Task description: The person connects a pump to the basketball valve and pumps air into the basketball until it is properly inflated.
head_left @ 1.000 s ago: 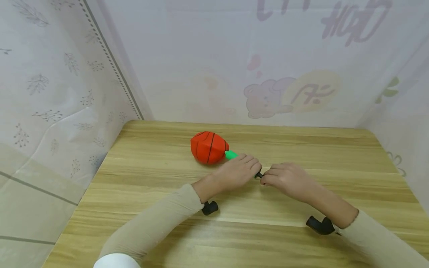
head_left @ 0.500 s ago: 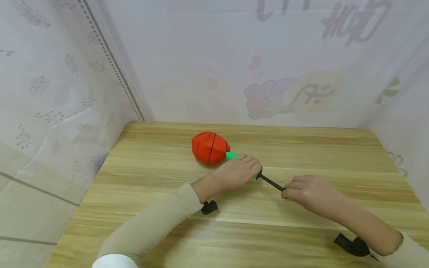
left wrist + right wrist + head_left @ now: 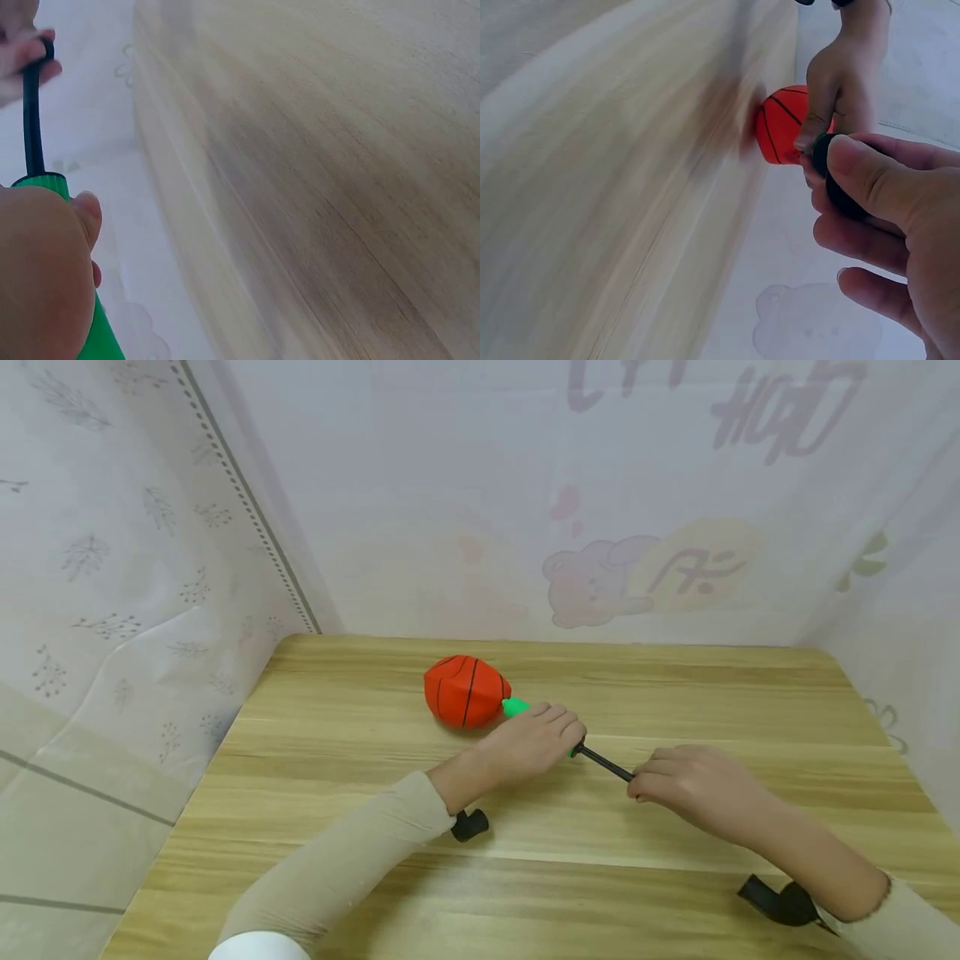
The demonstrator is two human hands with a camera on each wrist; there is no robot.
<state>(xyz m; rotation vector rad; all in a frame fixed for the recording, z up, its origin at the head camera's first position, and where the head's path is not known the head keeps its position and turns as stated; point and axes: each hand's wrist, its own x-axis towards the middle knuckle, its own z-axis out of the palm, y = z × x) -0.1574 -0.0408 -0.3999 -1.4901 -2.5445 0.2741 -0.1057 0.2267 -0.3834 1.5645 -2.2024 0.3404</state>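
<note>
1. Head view: the left hand (image 3: 513,747) curls its grip round the green pump (image 3: 516,707), whose far end meets the red ball (image 3: 467,692); that ball sits on the desk (image 3: 570,885), toward its back edge.
2. The right hand (image 3: 693,785) has its grip closed round the end of the black rod (image 3: 606,763), a good stretch of which stands bare between the hands.
3. Working the rod well, I judge, calls for keeping the left grip firm and the pump steady, so the stroke does not lever its tip against the ball.
4. The right hand should push and pull straight along the rod; a sideways slant could bind or bend it.
5. The ball's angular shape suggests it is underfilled, so full, even strokes would serve best.
6. Left wrist view: the rod runs into the pump's ribbed green collar (image 3: 46,181), a join seen less clearly from above; the ball is out of sight.
7. Right wrist view: the thumb presses the black handle (image 3: 846,201), which the head view hides behind the hand; the lowest finger seems clear of it. The pump's tip at the ball cannot be made out here.
</note>
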